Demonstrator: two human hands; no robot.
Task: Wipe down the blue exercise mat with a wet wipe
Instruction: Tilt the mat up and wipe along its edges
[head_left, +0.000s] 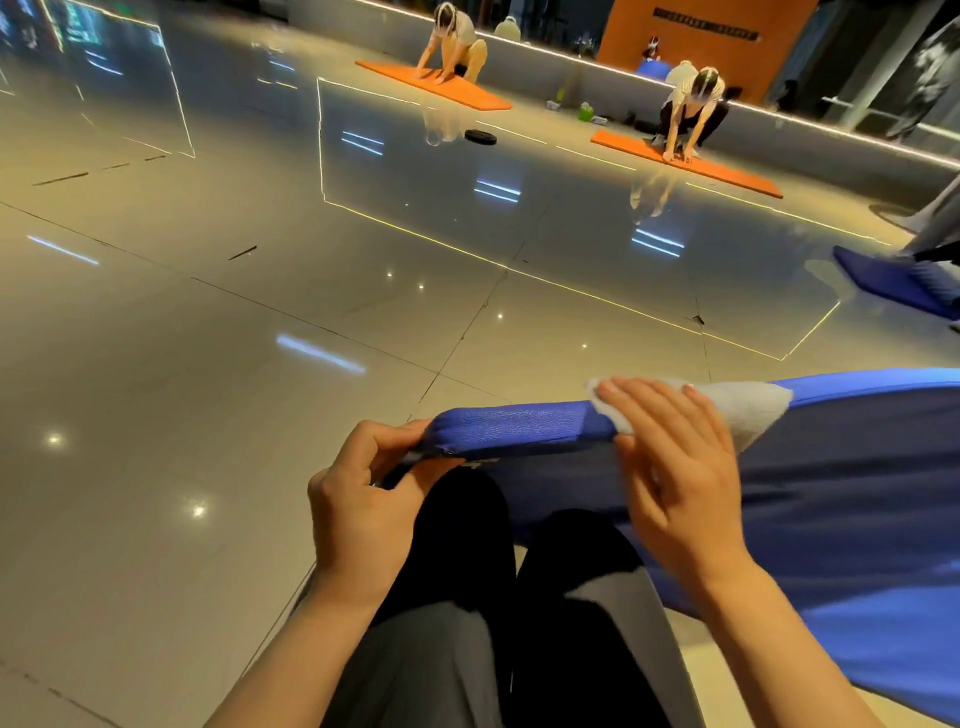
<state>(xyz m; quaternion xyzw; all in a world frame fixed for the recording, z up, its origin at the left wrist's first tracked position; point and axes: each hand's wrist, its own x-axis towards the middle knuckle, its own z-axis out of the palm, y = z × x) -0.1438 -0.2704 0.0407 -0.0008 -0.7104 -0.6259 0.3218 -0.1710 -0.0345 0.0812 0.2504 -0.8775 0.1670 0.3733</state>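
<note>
Mid-wipe here, working the edge rather than the flat top. Blue mat (857, 519) lifted off the floor (208, 364) at one end, draped across the lap and running off to the right of the view. Left hand (363, 514) pinching the raised corner, thumb on top and fingers curled under, keeping that thick rim propped up. Right hand (680, 478) laid flat with fingers fairly straight, pressing the white wet wipe (748, 410) onto the rim and over the far side; part of the wipe poking out past the fingertips and to the right of the hand. Looks like the edge-cleaning step, roughly in the middle of the job going by how much mat stretches away to the right, though no telling from here which parts are already clean. Next move probably a slide of the wipe along the rim, either toward the pinched corner or out to the right, with steady downward pressure so the wipe doesn't bunch up. Left grip likely needs to stay firm, otherwise the floppy foam sags and the wipe slips off. Further back on the glossy floor, two other people kneeling on orange mats (431, 85), plus another blue mat (893, 283) at the right edge.
</note>
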